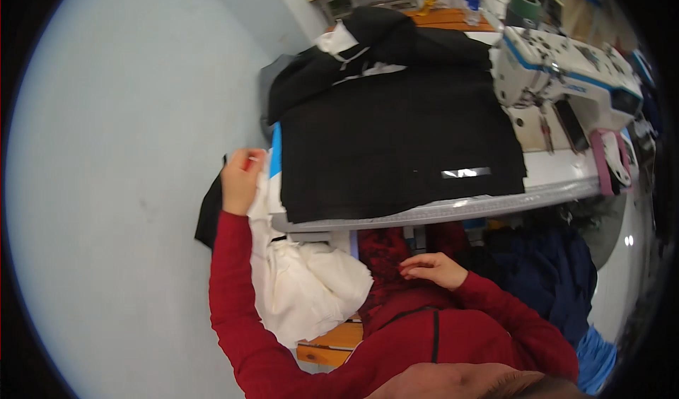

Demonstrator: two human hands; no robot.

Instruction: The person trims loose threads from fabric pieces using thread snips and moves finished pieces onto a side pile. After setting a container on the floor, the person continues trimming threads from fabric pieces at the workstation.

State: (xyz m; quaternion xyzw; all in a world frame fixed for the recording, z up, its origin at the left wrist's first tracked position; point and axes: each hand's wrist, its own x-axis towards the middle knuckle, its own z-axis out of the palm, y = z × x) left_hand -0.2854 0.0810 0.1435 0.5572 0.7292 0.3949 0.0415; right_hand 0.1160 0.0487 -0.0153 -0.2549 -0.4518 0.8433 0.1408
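Observation:
My left hand (242, 181) is at the left edge of the sewing table, its fingers closed in a pinch at the top of a white cloth (311, 289). The cloth hangs down and bunches beside my lap. Over my thighs, my right hand (440, 270) is loosely open, its fingers reaching out and no held thing visible. Spread across the table is a large black fabric piece (396, 137), with a small shiny strip (465, 173) on it. More black fabric (382, 35) lies heaped behind, with white patches.
A white sewing machine (566, 74) stands at the right, with a dark phone-like object (570, 125) and a small tool (546, 132) beside it. Dark blue cloth (544, 272) hangs below. A pale wall (134, 173) borders the left side. A wooden stool (329, 346) is beneath me.

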